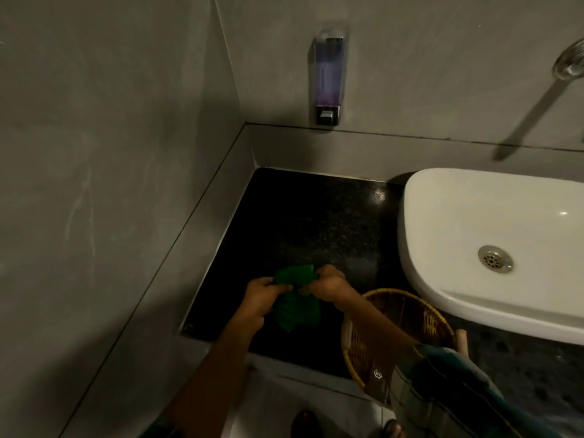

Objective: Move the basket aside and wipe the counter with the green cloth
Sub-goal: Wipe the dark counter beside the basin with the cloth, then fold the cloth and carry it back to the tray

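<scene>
Nearest the lens: a striped dark-teal sleeve (pixel 448 384) on the right forearm, crossing above a round woven wicker basket (pixel 420 314). Basket standing at the front edge of the black speckled stone bench (pixel 303 222), just beside the front left curve of the white oval ceramic basin (pixel 493 235), partly hidden by the forearm; whether basket and basin touch cannot be told. Something pale and rod-like poking up at the basket's right side, too unclear to name.

Left hand (pixel 257 303) and right hand (pixel 327 284) close together over the front left part of the bench, each clamped on the crumpled green cloth (pixel 295 306). Fingers of both curled shut around the fabric, left gripping the cloth's left edge, right pinching its upper right edge. Upper fold of cloth stretched between the two fists, remainder drooping toward the front edge. Cloth raised or resting on the stone: cannot tell in the dim light.

Toward the back left corner, bare dark bench with one small glint of light. Round metal drain (pixel 495 259) in the basin's bowl. On the grey back wall above the bench's rear edge, a clear wall-mounted soap dispenser (pixel 328 80) with purple liquid and a chrome base. At the far right edge, a chrome spout (pixel 568 63), only partly in view.
</scene>
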Tool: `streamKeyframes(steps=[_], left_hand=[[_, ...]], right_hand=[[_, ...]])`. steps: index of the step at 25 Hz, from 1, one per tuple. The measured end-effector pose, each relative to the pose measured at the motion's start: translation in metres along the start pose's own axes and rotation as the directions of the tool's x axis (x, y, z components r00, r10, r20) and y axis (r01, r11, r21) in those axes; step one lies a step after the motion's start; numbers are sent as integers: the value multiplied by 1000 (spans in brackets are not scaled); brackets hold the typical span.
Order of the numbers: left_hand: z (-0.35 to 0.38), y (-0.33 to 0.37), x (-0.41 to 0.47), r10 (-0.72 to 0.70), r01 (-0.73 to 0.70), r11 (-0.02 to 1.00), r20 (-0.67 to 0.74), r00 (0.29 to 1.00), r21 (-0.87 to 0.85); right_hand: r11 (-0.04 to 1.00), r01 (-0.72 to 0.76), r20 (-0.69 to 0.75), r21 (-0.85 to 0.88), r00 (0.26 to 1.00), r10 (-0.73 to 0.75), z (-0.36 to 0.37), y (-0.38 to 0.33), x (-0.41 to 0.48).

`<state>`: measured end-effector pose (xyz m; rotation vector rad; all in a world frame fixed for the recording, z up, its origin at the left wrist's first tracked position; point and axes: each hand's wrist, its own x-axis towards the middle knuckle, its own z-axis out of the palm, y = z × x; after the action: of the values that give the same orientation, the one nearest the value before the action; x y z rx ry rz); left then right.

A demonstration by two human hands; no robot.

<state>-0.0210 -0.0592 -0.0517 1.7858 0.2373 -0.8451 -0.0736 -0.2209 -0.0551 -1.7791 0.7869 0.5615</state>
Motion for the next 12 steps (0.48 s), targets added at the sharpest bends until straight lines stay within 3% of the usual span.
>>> streamKeyframes(steps=[3,8,10,12], left_hand=[[-15,13,-18,150,-144,986,75,986,-81],[-1,66,-58,441,-438,897,206,873,-65],[30,89,-78,453,-442,891,267,850,-104],[75,106,-98,465,-422,885,403,788,-197]], right_hand=[[963,121,37,243,990,-134,-24,-7,-23],[779,307,-8,547,932,-362,-86,-17,-87],[712,311,-1,629,917,-399,-120,-7,-117],[673,355,-93,649,914,-394,-156,15,-149]])
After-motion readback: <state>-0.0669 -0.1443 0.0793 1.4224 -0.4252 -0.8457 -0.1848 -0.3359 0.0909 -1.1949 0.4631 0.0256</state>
